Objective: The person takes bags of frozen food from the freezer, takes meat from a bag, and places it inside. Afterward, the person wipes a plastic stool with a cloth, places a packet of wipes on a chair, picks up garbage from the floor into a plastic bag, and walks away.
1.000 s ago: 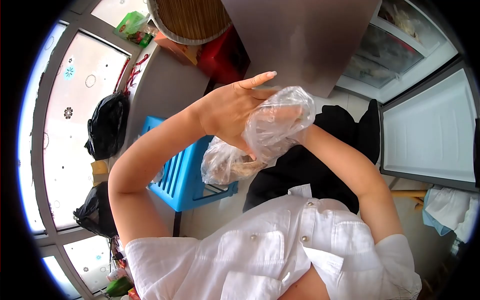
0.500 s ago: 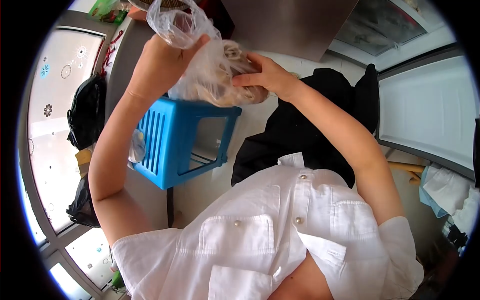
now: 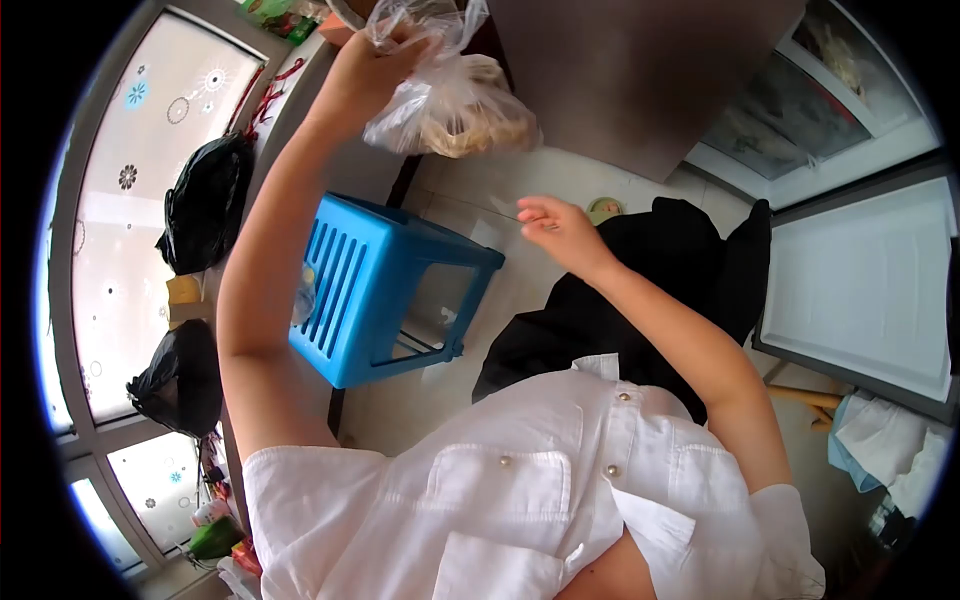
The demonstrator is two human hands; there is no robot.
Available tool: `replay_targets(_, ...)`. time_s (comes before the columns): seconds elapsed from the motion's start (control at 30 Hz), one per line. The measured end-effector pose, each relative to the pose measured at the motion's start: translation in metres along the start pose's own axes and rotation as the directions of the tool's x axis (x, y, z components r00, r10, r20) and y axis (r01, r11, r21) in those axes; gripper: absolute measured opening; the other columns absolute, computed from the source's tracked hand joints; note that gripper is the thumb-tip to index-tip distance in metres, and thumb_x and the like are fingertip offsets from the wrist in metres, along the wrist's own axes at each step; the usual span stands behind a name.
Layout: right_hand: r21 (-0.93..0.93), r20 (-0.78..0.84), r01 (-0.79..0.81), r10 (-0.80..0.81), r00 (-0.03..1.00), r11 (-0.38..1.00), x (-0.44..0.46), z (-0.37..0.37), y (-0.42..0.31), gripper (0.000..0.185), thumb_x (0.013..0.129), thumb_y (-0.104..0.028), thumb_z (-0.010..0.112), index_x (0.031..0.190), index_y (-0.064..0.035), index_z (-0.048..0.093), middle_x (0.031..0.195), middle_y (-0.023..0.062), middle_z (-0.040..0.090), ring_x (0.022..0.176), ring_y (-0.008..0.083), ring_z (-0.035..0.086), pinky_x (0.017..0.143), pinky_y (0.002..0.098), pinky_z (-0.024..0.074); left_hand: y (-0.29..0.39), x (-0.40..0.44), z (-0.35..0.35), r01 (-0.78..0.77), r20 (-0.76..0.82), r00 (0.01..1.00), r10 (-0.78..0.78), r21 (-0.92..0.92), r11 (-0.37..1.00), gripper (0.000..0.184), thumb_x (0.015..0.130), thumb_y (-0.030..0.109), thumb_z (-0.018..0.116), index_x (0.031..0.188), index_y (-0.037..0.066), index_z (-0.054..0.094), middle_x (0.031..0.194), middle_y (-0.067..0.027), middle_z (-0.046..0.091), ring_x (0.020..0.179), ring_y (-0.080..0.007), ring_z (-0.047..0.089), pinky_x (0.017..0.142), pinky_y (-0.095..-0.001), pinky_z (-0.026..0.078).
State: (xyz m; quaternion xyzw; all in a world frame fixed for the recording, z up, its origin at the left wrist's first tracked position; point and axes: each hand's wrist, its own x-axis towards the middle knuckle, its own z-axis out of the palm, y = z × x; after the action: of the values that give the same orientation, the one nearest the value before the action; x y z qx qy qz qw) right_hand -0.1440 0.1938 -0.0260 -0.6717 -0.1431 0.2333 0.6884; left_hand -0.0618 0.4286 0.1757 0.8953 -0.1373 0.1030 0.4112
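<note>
My left hand (image 3: 375, 75) is up at the top of the view, closed on the gathered neck of a clear plastic bag (image 3: 465, 110). Pale brownish lumps show through the film; I cannot make out what they are. Lower and to the right is my right hand (image 3: 562, 235), apart from the bag, with loosely bent fingers and nothing in them. Under the bag, between my two arms, stands a blue plastic stool (image 3: 350, 240) with a slatted top, and a small clear bag (image 3: 304, 298) lies on it.
Black plastic bags (image 3: 205, 205) line the left side by the patterned window panels (image 3: 160, 130). An open white-lined door (image 3: 860, 290) stands at the right, near hanging cloths (image 3: 885, 435). A small green dish (image 3: 605, 208) sits on the floor past my right hand.
My right hand has let go of the bag and drawn back down and right. My left hand has carried the bag up and away from above the stool. The view has shifted slightly.
</note>
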Motion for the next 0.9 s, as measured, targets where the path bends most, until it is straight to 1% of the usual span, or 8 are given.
replay_targets(0.1,0.32,-0.175,-0.14,0.204,0.963,0.937,0.02,-0.03,-0.022,0.051,0.089,-0.039,0.056,0.129,-0.0072,0.048,0.115,0.0086,0.058,0.104,0.0206,0.056,0.089,0.038,0.0425,0.003,-0.003,0.003,0.006,0.003,1.0,-0.006,-0.164,0.986,0.02,0.093,0.024,0.059,0.097,0.005,0.061,0.083,0.0022,0.06,0.075,-0.0069,0.054,0.069,-0.0235,0.046)
replay_targets(0.27,0.698,0.335,-0.354,0.154,0.93,0.622,0.027,-0.038,-0.055,0.091,0.075,-0.079,0.047,0.14,-0.016,0.033,0.137,0.0137,0.04,0.12,0.0327,0.045,0.092,0.0502,0.0385,0.011,0.002,0.004,0.016,0.13,0.991,0.017,-0.251,0.968,0.023,0.093,0.019,0.059,0.109,0.003,0.06,0.095,-0.0019,0.063,0.087,-0.0101,0.058,0.081,-0.0255,0.048)
replay_targets(0.37,0.819,0.236,-0.254,0.101,0.966,0.514,0.023,-0.024,-0.07,0.09,0.074,-0.082,0.044,0.136,-0.0176,0.037,0.137,0.0108,0.042,0.121,0.0326,0.043,0.092,0.0514,0.0386,0.023,-0.003,0.011,-0.034,0.137,0.988,0.067,-0.234,0.972,0.026,0.092,0.02,0.059,0.112,0.004,0.059,0.099,-0.0029,0.064,0.095,-0.0129,0.06,0.088,-0.0269,0.048)
replay_targets(0.53,0.786,0.015,-0.02,0.013,1.0,0.618,0.024,-0.022,-0.041,0.049,0.083,-0.021,0.063,0.127,-0.0117,0.044,0.132,0.0068,0.044,0.109,0.0194,0.049,0.092,0.0456,0.0401,0.019,-0.001,0.02,-0.057,0.104,0.99,0.093,-0.307,0.95,0.02,0.09,0.024,0.062,0.09,0.005,0.06,0.079,0.0012,0.059,0.072,-0.0091,0.054,0.067,-0.025,0.047)
replay_targets(0.67,0.079,-0.233,0.374,-0.348,0.908,0.924,-0.01,0.032,-0.054,0.04,0.08,-0.003,0.06,0.119,-0.0056,0.052,0.135,0.0095,0.043,0.119,0.0255,0.045,0.101,0.0489,0.0345,0.01,0.012,0.036,-0.225,-0.132,0.965,0.228,0.037,0.974,0.026,0.086,0.024,0.066,0.084,0.001,0.054,0.067,-0.0078,0.052,0.064,-0.0143,0.049,0.063,-0.0301,0.044)
replay_targets(0.73,-0.665,0.351,0.622,-0.563,0.749,0.413,-0.015,0.033,-0.049,0.05,0.077,-0.003,0.062,0.125,-0.0114,0.053,0.132,0.0161,0.045,0.127,0.0327,0.039,0.106,0.0461,0.0333,0.031,0.008,0.035,-0.187,-0.123,0.975,0.184,-0.012,0.982,0.025,0.085,0.022,0.067,0.087,0.0,0.056,0.07,-0.0112,0.056,0.064,-0.0182,0.05,0.064,-0.0317,0.045)
replay_targets(0.83,-0.562,0.681,0.743,-0.308,0.665,0.363,-0.019,0.026,-0.02,0.047,0.074,-0.005,0.066,0.119,-0.0108,0.058,0.131,0.0182,0.047,0.126,0.0338,0.04,0.106,0.0449,0.032,0.038,0.006,0.035,-0.315,-0.069,0.946,0.316,0.027,0.949,0.021,0.084,0.017,0.068,0.092,0.0,0.059,0.074,-0.0105,0.061,0.067,-0.0163,0.055,0.066,-0.0301,0.047)
replay_targets(0.9,-0.447,0.389,0.315,-0.135,0.911,0.837,-0.01,0.007,0.012,0.043,0.078,-0.01,0.066,0.12,-0.0103,0.057,0.127,0.0129,0.054,0.124,0.0273,0.045,0.106,0.0458,0.0303,0.039,0.001,0.037,-0.222,-0.036,0.975,0.22,-0.087,0.971,0.019,0.083,0.014,0.068,0.094,0.0,0.06,0.074,-0.0075,0.061,0.069,-0.0127,0.056,0.066,-0.0284,0.048)
